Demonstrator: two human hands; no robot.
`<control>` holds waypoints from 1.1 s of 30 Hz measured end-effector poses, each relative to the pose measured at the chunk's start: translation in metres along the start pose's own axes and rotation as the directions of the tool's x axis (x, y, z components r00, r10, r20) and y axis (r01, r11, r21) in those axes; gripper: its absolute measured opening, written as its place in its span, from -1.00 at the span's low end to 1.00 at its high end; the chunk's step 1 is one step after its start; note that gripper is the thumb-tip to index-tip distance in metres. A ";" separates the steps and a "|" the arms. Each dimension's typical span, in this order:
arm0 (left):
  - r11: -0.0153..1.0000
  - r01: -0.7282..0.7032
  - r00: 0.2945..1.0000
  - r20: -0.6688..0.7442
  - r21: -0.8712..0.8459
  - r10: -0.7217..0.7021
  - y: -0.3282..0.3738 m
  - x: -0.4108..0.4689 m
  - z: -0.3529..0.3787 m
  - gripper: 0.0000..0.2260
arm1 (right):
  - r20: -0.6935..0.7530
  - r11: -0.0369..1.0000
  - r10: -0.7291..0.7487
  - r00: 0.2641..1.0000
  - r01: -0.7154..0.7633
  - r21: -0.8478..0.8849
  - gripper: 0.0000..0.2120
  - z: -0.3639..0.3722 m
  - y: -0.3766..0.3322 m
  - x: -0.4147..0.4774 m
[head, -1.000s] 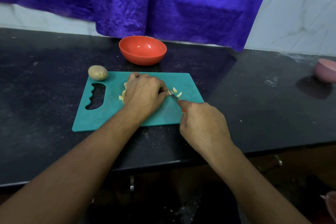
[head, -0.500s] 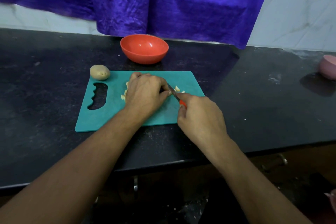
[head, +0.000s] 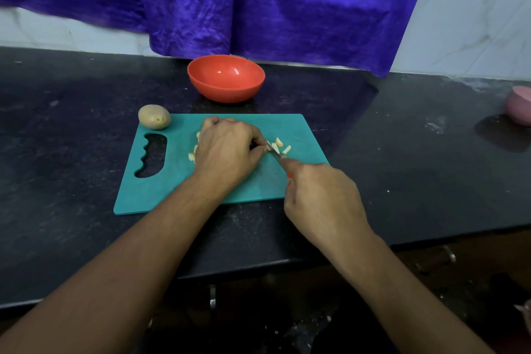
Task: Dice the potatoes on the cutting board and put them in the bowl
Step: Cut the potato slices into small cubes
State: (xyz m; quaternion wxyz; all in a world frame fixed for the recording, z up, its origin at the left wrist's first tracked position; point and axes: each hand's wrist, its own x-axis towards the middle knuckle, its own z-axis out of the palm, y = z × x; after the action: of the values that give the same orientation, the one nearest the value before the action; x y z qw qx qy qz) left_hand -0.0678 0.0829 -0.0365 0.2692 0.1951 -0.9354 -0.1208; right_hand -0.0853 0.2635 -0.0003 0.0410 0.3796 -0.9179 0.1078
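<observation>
A teal cutting board lies on the black counter. My left hand is curled over a bunch of potato strips at the board's middle; pale strip ends stick out on its left. My right hand grips a red-handled knife, whose blade meets the potato just by my left fingertips. Several cut potato pieces lie right of the blade. A whole unpeeled potato rests at the board's far left corner. An orange bowl, with nothing visible inside, stands behind the board.
A purple cloth hangs over the tiled wall behind the bowl. A pink bowl sits at the counter's right edge. The counter's front edge runs just below my forearms.
The knife has drawn back toward me and to the right along the board since half a second ago. My left hand stays on the potato strips. The view shifted slightly.
</observation>
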 end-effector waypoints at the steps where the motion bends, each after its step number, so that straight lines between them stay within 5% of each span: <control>1: 1.000 0.001 1.000 0.003 0.000 -0.001 0.000 0.000 -0.001 -0.87 | -0.001 1.000 0.004 1.000 -0.004 0.004 -0.53 -0.003 0.001 -0.001; 17: 1.000 0.021 1.000 0.014 -0.015 -0.020 -0.001 0.002 -0.004 -0.94 | -0.048 0.991 0.045 0.998 -0.039 0.127 -0.55 0.003 -0.004 0.011; 33: 0.999 0.033 0.999 0.016 0.041 -0.034 -0.004 -0.002 -0.006 -0.90 | -0.014 0.999 0.014 1.000 -0.013 0.049 -0.52 0.005 -0.009 0.005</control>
State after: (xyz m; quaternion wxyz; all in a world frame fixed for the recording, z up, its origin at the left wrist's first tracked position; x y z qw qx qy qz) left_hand -0.0619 0.0789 -0.0336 0.2551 0.2151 -0.9365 -0.1078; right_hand -0.0827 0.2528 -0.0032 0.0376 0.3734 -0.9173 0.1335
